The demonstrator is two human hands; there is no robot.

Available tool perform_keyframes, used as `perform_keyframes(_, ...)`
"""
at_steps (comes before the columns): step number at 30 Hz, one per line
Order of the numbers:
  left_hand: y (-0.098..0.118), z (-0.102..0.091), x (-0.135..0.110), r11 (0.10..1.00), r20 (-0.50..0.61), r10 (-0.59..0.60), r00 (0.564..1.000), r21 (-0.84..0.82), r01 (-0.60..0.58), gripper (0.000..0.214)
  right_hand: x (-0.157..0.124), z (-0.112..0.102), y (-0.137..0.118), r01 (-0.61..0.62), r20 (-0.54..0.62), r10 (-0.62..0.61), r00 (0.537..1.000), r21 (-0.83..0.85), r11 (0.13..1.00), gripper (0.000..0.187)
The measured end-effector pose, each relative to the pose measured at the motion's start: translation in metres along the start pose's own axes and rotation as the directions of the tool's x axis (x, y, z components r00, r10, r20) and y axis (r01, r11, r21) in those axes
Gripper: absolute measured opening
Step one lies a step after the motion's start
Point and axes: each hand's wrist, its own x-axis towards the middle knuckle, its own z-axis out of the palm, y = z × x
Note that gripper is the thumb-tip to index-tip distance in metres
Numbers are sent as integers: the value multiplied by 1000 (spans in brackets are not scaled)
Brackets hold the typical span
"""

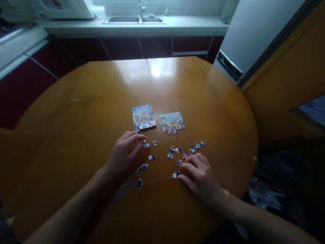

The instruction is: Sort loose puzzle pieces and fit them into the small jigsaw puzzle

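Observation:
My left hand [128, 147] is closed, thumb and index fingertip brought together at a small jigsaw puzzle piece [144, 141]. Just beside it lie another light blue piece [146, 145] and a pinkish one [155, 143]. My right hand [199, 174] rests low over the table, fingers curved and apart. Its thumb tip meets a white and dark blue piece [175, 174], and its index finger is close to a purple-blue piece [179, 162]. Behind the hands sits a partly joined puzzle [173, 122], its lower edge uneven. A creased picture sheet [143, 117] lies to its left.
Loose pieces are scattered between the hands, among them a dark one [139, 183] near the front and a blue one [197, 146] at right. The wooden table [101, 91] has rounded ends. Beyond it stand a counter with a sink [122, 19] and a fridge [256, 30].

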Motion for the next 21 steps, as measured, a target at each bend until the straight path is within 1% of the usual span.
perform_keyframes(2,0,0,0,1000,-2,-5,1000,-2,5,17,1,-12,20,-55,-79,55,995,3,998,7)
perform_keyframes(3,0,0,0,1000,-2,-7,1000,-1,7,17,2,-19,32,-94,-133,91,987,-13,996,7)
perform_keyframes(6,-2,0,0,1000,3,-13,1000,5,13,18,8,-39,65,-210,-227,186,956,-84,974,10)
perform_keyframes(8,-4,2,0,1000,11,-23,1000,9,23,18,13,-46,78,-244,-229,216,949,-100,965,11)
perform_keyframes(10,-6,3,0,999,18,-31,999,13,31,18,16,-47,83,-256,-191,235,953,-96,962,11)
perform_keyframes(12,-7,3,-1,999,21,-34,999,12,34,18,19,-46,82,-262,-155,247,957,-84,962,10)
perform_keyframes(16,-8,2,-1,999,15,-40,999,11,40,20,21,-44,78,-253,-126,245,961,-50,966,7)
perform_keyframes(18,-8,2,-1,999,16,-47,999,16,46,21,22,-46,78,-221,-111,215,970,-39,975,10)
perform_keyframes(21,-9,3,-1,998,21,-56,998,17,55,20,28,-49,75,-130,-59,127,990,-51,990,20)
